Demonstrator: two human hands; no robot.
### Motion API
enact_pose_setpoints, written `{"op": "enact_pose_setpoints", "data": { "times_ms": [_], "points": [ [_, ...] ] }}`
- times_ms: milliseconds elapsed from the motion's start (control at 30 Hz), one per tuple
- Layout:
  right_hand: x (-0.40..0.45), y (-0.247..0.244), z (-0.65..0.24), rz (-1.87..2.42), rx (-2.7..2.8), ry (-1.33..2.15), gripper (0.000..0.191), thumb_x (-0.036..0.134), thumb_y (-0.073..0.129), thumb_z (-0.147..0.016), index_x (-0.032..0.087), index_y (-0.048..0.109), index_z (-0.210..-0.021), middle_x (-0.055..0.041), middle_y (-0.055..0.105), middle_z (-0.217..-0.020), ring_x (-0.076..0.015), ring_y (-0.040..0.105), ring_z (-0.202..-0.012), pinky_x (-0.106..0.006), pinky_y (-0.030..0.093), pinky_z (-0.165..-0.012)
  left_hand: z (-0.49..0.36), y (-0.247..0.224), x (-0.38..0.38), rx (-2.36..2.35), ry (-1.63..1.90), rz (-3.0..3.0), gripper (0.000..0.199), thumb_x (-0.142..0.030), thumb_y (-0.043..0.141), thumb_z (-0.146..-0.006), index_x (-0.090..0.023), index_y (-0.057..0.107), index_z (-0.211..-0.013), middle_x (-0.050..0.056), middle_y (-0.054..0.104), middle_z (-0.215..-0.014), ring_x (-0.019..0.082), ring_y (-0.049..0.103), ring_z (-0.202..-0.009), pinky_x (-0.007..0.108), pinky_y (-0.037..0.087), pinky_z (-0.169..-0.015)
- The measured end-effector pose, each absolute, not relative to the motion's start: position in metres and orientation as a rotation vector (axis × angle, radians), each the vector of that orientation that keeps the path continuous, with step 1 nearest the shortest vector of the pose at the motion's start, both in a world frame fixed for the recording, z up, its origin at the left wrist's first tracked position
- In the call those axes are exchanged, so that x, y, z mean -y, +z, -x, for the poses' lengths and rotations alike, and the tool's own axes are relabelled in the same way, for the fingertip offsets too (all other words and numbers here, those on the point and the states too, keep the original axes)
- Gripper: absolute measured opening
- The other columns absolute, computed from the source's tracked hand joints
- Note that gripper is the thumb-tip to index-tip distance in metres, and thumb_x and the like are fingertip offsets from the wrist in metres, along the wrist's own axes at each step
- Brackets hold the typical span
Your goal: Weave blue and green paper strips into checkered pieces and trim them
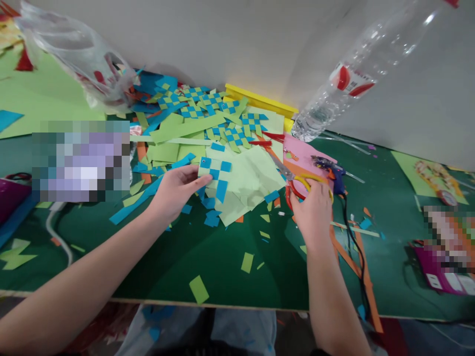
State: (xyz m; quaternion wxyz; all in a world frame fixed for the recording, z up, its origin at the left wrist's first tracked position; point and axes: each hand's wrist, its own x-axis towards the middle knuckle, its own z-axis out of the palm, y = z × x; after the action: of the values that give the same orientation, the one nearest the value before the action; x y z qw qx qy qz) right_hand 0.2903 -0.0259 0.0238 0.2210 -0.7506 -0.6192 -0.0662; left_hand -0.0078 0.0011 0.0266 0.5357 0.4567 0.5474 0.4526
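Between the thumb and fingers of my left hand (178, 190) is a woven paper fish (215, 173) in blue and light green checks, with a small eye at its upper left. My right hand (313, 210) grips a pair of scissors (293, 180) with red and yellow handles, the blades pointing up and left toward the paper pile. The blades are apart from the fish. Under and behind the fish lie pale green paper sheets (256, 173). Beyond them is a heap of similar checked fish (211, 103) mixed with green and blue strips.
A large clear plastic bottle (345, 84) leans against the wall at the right. A plastic bag (81, 54) stands at the back left. Paper scraps (199, 289) litter the green table (148, 277). A black cable (351, 222) and orange strips (365, 277) lie right of my right arm.
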Motion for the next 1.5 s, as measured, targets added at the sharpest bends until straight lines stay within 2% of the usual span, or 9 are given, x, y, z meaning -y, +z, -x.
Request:
{"op": "enact_pose_setpoints", "data": {
  "times_ms": [200, 400, 567, 667, 767, 1033, 1167, 1367, 1500],
  "points": [
    [0.026, 0.023, -0.293, 2.163, 1.754, -0.14, 0.04, 0.034, 0.055, -0.083, 0.012, 0.049, -0.117, -0.02, 0.056, -0.116, -0.0331, 0.052, -0.114, -0.046, 0.045, -0.092, 0.007, 0.028, 0.003, -1.346, 0.902, -1.286, 0.051, -0.049, 0.077, -0.068, -0.018, 0.07, -0.108, 0.006, 0.075, -0.099, 0.025, 0.07, -0.091, 0.039, 0.058, -0.083],
    [0.028, 0.026, -0.294, 2.29, 1.78, -0.119, 0.043, 0.033, 0.053, -0.085, 0.008, 0.048, -0.12, -0.0213, 0.061, -0.114, -0.033, 0.058, -0.107, -0.043, 0.046, -0.087, 0.007, 0.022, 0.003, -1.411, 0.699, -1.519, 0.054, -0.054, 0.074, -0.068, -0.021, 0.07, -0.11, 0.005, 0.076, -0.091, 0.024, 0.071, -0.076, 0.034, 0.059, -0.068],
    [0.031, 0.028, -0.29, 2.35, 1.858, -0.28, 0.043, 0.034, 0.052, -0.086, 0.007, 0.051, -0.12, -0.0211, 0.064, -0.108, -0.0353, 0.06, -0.102, -0.047, 0.045, -0.085, 0.003, 0.028, 0.007, -1.348, 0.566, -1.727, 0.045, -0.054, 0.067, -0.076, -0.022, 0.072, -0.107, 0.004, 0.076, -0.097, 0.02, 0.07, -0.075, 0.03, 0.057, -0.07],
    [0.03, 0.031, -0.285, 2.175, 1.882, -0.33, 0.038, 0.034, 0.049, -0.089, 0.01, 0.054, -0.118, -0.0193, 0.064, -0.112, -0.0346, 0.058, -0.106, -0.048, 0.045, -0.087, 0.001, 0.031, 0.009, -1.263, 0.538, -1.996, 0.037, -0.051, 0.056, -0.086, -0.022, 0.073, -0.102, 0.004, 0.074, -0.101, 0.019, 0.069, -0.083, 0.029, 0.055, -0.074],
    [0.032, 0.032, -0.274, 1.837, 1.983, -0.246, 0.037, 0.033, 0.049, -0.09, 0.014, 0.052, -0.122, -0.0154, 0.061, -0.121, -0.0306, 0.055, -0.114, -0.046, 0.044, -0.095, 0.001, 0.029, 0.009, -1.249, 0.577, -2.251, 0.035, -0.043, 0.047, -0.092, -0.02, 0.072, -0.098, 0.006, 0.073, -0.093, 0.02, 0.067, -0.084, 0.03, 0.052, -0.074],
    [0.042, 0.027, -0.238, 1.185, 2.466, 0.087, 0.031, 0.031, 0.049, -0.093, 0.02, 0.055, -0.121, -0.0087, 0.064, -0.123, -0.0213, 0.056, -0.116, -0.045, 0.034, -0.11, 0.017, 0.02, -0.004, -1.586, 0.655, -2.507, 0.031, -0.034, 0.044, -0.093, -0.02, 0.071, -0.097, 0.008, 0.071, -0.095, 0.026, 0.062, -0.093, 0.04, 0.045, -0.08],
    [0.043, 0.025, -0.238, 1.101, 2.513, 0.141, 0.028, 0.032, 0.049, -0.093, 0.022, 0.059, -0.117, -0.0063, 0.066, -0.121, -0.0198, 0.056, -0.118, -0.045, 0.032, -0.111, 0.027, 0.02, -0.009, -1.772, 0.51, -2.585, 0.039, -0.038, 0.037, -0.096, -0.017, 0.065, -0.112, 0.01, 0.065, -0.112, 0.031, 0.056, -0.109, 0.043, 0.042, -0.085],
    [0.04, 0.023, -0.241, 1.136, 2.496, 0.122, 0.027, 0.031, 0.049, -0.094, 0.019, 0.06, -0.115, -0.0068, 0.066, -0.119, -0.0201, 0.057, -0.116, -0.044, 0.034, -0.11, 0.029, 0.015, -0.013, -1.797, 0.485, -2.612, 0.039, -0.043, 0.044, -0.093, -0.019, 0.063, -0.117, 0.012, 0.063, -0.115, 0.032, 0.053, -0.111, 0.046, 0.039, -0.089],
    [0.039, 0.02, -0.241, 1.163, 2.459, 0.082, 0.026, 0.029, 0.05, -0.093, 0.02, 0.06, -0.115, -0.0062, 0.067, -0.116, -0.0195, 0.058, -0.112, -0.044, 0.035, -0.11, 0.028, 0.011, -0.016, -1.764, 0.47, -2.648, 0.038, -0.041, 0.04, -0.095, -0.02, 0.064, -0.116, 0.012, 0.062, -0.11, 0.03, 0.053, -0.106, 0.043, 0.039, -0.086]
  ]
}}
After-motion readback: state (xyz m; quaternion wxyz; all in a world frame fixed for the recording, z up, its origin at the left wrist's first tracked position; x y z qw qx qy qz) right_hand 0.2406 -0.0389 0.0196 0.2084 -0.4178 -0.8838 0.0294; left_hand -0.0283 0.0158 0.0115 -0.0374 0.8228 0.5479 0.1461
